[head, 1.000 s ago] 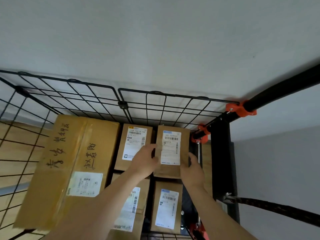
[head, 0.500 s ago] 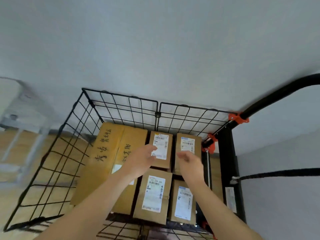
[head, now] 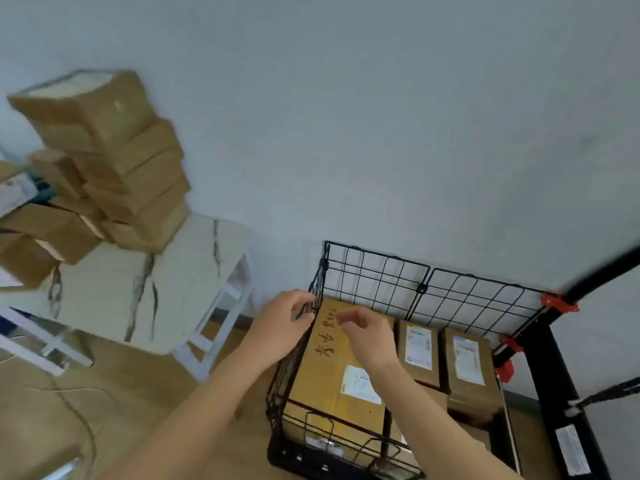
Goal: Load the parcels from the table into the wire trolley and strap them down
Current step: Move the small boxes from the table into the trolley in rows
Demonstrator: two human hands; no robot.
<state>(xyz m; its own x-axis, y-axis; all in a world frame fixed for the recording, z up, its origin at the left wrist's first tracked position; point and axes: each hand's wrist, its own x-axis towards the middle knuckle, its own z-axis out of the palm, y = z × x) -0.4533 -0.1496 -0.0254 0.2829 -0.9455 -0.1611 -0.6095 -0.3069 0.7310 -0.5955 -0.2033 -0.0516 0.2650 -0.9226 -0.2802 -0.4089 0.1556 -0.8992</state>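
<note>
The marble tabletop (head: 173,278) is standing at the left against the wall, and the wire trolley (head: 377,271) is sitting just right of it, probably so that each carry is short. A leaning stack of parcels (head: 117,168) is waiting on the far left of the tabletop, with more boxes spilling beside it, so the loading is looking only partly done. Inside the trolley, the large parcel (head: 332,386) is lying flat along the left wire wall. The smaller parcels (head: 418,348) are packing the space to its right, likely to make a level base for the next layer. The black strap (head: 613,391) is hanging taut at the right, outside the load and not yet serving to tie anything down. The right hand (head: 370,336) is hovering over the large parcel, fingers loosely curled and carrying nothing. The left hand (head: 277,327) is hanging at the trolley's far left corner, fingers bent against the mesh. Whether it is pinching the wire cannot be told through the blur. The raised wire wall is standing between both hands and the stack, so they will be needing to lift over it.
</note>
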